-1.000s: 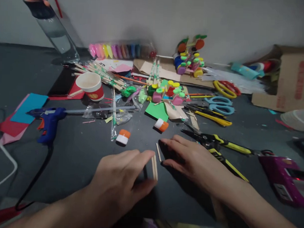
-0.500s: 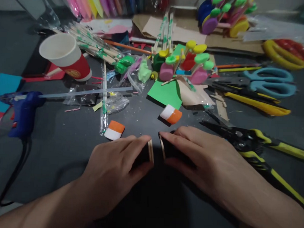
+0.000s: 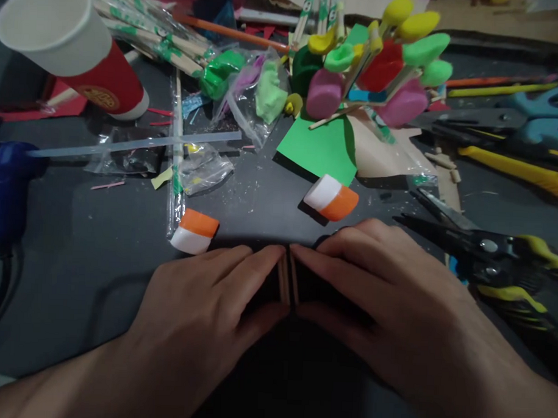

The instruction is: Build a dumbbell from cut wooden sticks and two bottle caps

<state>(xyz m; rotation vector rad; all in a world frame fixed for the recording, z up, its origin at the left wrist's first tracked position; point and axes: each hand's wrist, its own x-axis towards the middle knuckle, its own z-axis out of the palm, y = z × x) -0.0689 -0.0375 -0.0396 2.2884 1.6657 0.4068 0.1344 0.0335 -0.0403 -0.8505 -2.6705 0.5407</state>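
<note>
My left hand (image 3: 207, 298) pinches short pale wooden strips (image 3: 283, 281) between thumb and index finger, held on edge. My right hand (image 3: 377, 285) grips a similar thin strip (image 3: 295, 281) the same way. The two ends face each other in the middle with only a narrow dark gap; whether they touch I cannot tell. Shadow hides the rest of the pieces inside both hands. Just beyond my left hand lies an orange-and-white block (image 3: 196, 232). A second orange-and-white block (image 3: 330, 197) rests past my right fingers.
A blue glue gun (image 3: 9, 187) with a clear glue stick and a paper cup (image 3: 96, 50) are at left. Wrapped sticks and a colourful clay-and-stick model (image 3: 370, 78) stand behind green paper (image 3: 318, 146). Black-and-yellow pliers (image 3: 492, 247) and blue-handled scissors (image 3: 538, 114) lie right.
My hands have come closer together, narrowing the gap between the strips they hold. The view has moved nearer and tilted down, so the table things look larger.
</note>
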